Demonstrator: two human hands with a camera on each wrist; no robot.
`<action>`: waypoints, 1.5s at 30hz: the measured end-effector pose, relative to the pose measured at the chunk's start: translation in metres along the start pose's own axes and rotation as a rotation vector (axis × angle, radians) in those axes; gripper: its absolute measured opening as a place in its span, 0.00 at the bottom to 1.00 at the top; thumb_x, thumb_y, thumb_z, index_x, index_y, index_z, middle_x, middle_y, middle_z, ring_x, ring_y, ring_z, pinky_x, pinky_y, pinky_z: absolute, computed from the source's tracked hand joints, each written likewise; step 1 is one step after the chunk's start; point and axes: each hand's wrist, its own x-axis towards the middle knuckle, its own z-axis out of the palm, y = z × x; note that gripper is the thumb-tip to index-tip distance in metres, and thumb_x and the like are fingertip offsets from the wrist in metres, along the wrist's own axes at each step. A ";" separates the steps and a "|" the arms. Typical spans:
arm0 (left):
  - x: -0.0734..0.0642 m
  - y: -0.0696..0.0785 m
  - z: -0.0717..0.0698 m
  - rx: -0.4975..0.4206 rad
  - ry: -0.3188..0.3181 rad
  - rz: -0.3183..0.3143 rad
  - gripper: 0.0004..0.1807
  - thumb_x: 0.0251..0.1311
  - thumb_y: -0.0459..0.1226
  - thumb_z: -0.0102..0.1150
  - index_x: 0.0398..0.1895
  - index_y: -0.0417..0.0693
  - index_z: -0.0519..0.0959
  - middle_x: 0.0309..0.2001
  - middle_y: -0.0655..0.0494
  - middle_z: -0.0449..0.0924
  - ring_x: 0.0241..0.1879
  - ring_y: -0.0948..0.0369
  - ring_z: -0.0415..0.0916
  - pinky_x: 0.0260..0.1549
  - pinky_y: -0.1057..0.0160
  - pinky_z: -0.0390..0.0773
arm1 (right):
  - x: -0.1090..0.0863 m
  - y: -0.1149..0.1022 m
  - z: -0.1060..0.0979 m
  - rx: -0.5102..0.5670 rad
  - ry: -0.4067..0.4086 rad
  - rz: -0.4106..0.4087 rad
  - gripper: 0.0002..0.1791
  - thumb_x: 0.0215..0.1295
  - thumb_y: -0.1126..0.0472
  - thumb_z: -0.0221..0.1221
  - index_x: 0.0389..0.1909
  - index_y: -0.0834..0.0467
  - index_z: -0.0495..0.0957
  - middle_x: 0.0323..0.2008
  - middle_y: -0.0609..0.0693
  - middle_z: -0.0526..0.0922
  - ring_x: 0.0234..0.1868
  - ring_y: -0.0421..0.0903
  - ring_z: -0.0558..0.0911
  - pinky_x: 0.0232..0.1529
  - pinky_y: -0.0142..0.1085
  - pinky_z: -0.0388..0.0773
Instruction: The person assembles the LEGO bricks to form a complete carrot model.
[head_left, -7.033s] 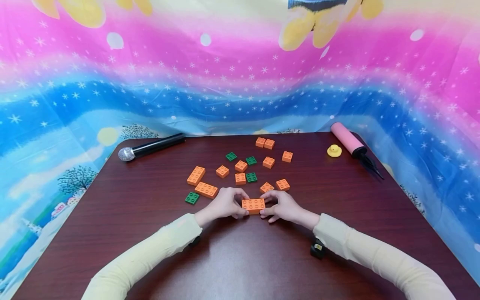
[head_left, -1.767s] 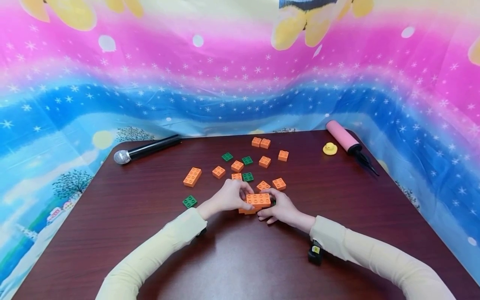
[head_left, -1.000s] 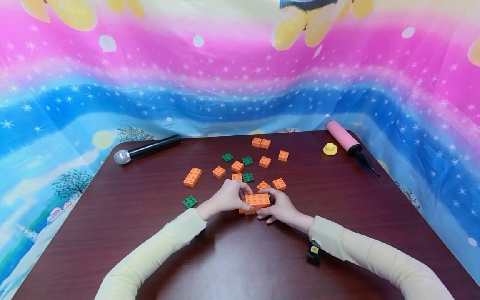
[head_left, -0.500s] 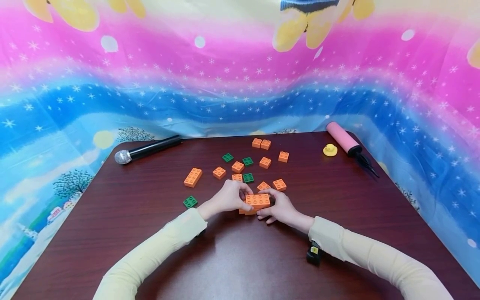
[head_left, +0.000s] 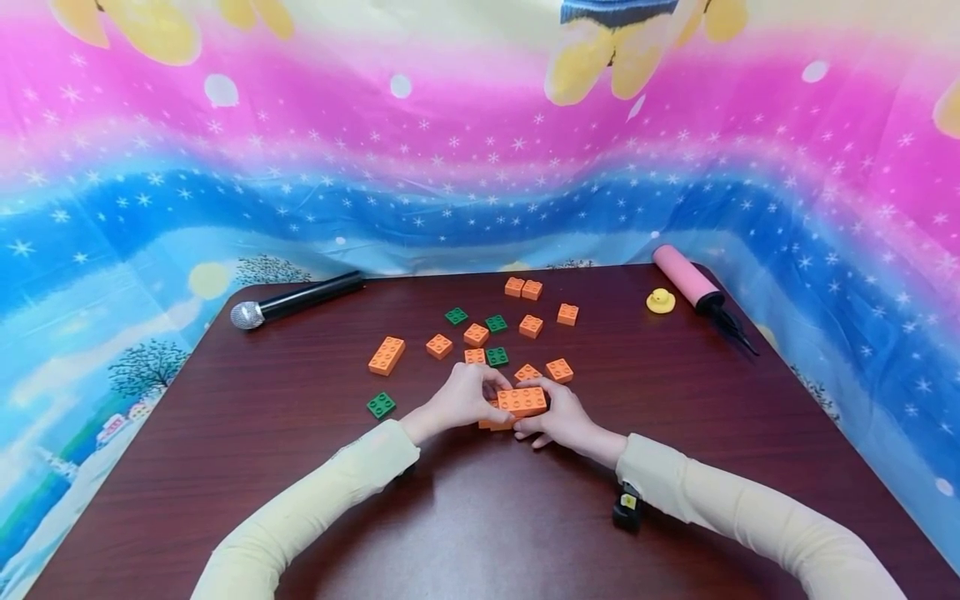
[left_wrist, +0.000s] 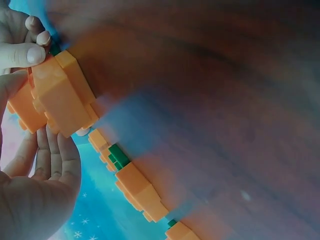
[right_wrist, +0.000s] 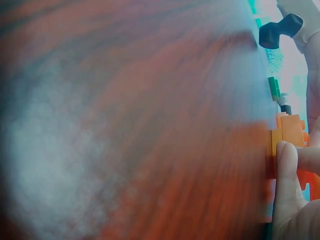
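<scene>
In the head view, my left hand (head_left: pixel 459 396) pinches an orange eight-stud building brick (head_left: pixel 522 402) between thumb and fingers. This brick sits raised and offset over other orange bricks (head_left: pixel 495 425), which my hands partly hide. My right hand (head_left: pixel 564 414) grips the right side of the same group. The left wrist view shows the orange brick group (left_wrist: pixel 62 97) from the side, left fingers (left_wrist: pixel 52 155) behind it and the right hand's fingertips at its top. A green piece (left_wrist: pixel 55 49) shows by those fingertips. Whether the top brick is fully seated, I cannot tell.
Several loose orange bricks (head_left: pixel 476 335) and green bricks (head_left: pixel 497 357) lie beyond the hands. An orange eight-stud brick (head_left: pixel 386 356) and a green brick (head_left: pixel 381 405) lie left. Farther back are a microphone (head_left: pixel 300 301), a yellow duck (head_left: pixel 660 301) and a pink pump (head_left: pixel 686 275).
Seven seconds ago both hands held one visible orange brick; now several are grouped there, and an eight-stud brick on the left has left its spot. Lately the top brick shifted slightly right.
</scene>
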 end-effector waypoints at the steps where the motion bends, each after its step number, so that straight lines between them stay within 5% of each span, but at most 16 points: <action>1: 0.000 0.000 0.000 -0.004 0.002 0.004 0.18 0.41 0.44 0.77 0.36 0.46 0.85 0.30 0.58 0.83 0.28 0.67 0.75 0.30 0.70 0.76 | 0.000 0.000 0.000 0.003 0.002 0.005 0.37 0.52 0.71 0.67 0.64 0.59 0.65 0.34 0.59 0.86 0.26 0.48 0.87 0.22 0.40 0.82; 17: 0.004 -0.004 -0.001 0.004 -0.024 0.018 0.18 0.41 0.43 0.77 0.36 0.46 0.85 0.30 0.59 0.84 0.27 0.69 0.76 0.30 0.71 0.77 | 0.002 -0.002 0.000 0.020 0.028 0.011 0.40 0.52 0.73 0.66 0.66 0.58 0.61 0.52 0.63 0.76 0.28 0.51 0.87 0.22 0.42 0.82; 37: 0.002 0.001 0.002 0.037 -0.015 0.025 0.18 0.42 0.43 0.76 0.38 0.46 0.85 0.31 0.58 0.85 0.28 0.68 0.76 0.30 0.70 0.76 | 0.000 -0.002 0.000 0.008 0.009 0.005 0.40 0.53 0.71 0.66 0.67 0.58 0.60 0.32 0.59 0.85 0.28 0.50 0.87 0.22 0.41 0.82; 45: -0.002 0.001 0.002 0.031 0.008 0.022 0.19 0.41 0.43 0.76 0.37 0.46 0.85 0.31 0.57 0.85 0.29 0.68 0.77 0.31 0.71 0.76 | 0.000 -0.002 0.002 0.014 0.011 0.011 0.40 0.53 0.71 0.66 0.67 0.58 0.60 0.34 0.60 0.85 0.28 0.50 0.87 0.22 0.41 0.82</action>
